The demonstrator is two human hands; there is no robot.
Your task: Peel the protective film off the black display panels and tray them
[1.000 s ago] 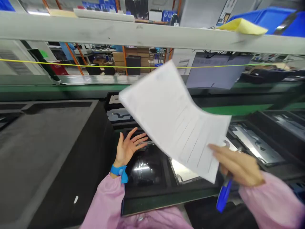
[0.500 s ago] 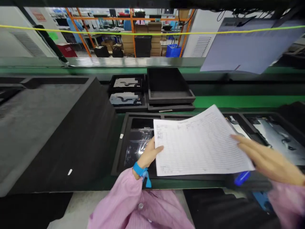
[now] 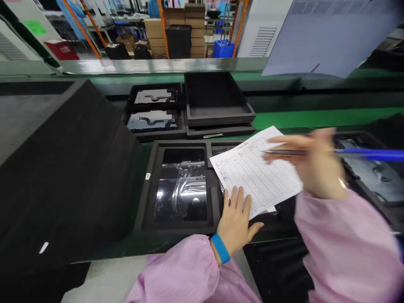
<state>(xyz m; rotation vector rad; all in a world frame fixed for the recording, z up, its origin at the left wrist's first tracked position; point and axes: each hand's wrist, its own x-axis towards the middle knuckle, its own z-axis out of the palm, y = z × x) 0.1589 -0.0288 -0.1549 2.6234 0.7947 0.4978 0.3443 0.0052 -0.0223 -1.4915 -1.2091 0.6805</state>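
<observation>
A printed form sheet [image 3: 261, 172] with a ruled grid lies tilted across the black foam trays. My left hand [image 3: 235, 216], with a blue band at the wrist, rests with fingers spread on the sheet's lower left edge. Above the sheet's right part, my right hand [image 3: 318, 164] is closed around a pen [image 3: 287, 152]; the hand is blurred by motion. The pen lies nearly level, its dark tip to the left and its blue end to the right. Left of the sheet, a glossy dark screen panel [image 3: 181, 185] sits in a foam tray [image 3: 145, 202].
A large black foam block [image 3: 104, 168] stands at the left. Behind are trays with panels [image 3: 153, 120] and an upper tray [image 3: 217, 99] stacked on another. Another panel [image 3: 372, 168] lies at the right. A hanging sheet [image 3: 325, 38] fills the upper right.
The form sheet, earlier held up in my left hand, now lies turned on the trays. My left hand moved right and flattened onto it. My right hand came up leftward with the pen.
</observation>
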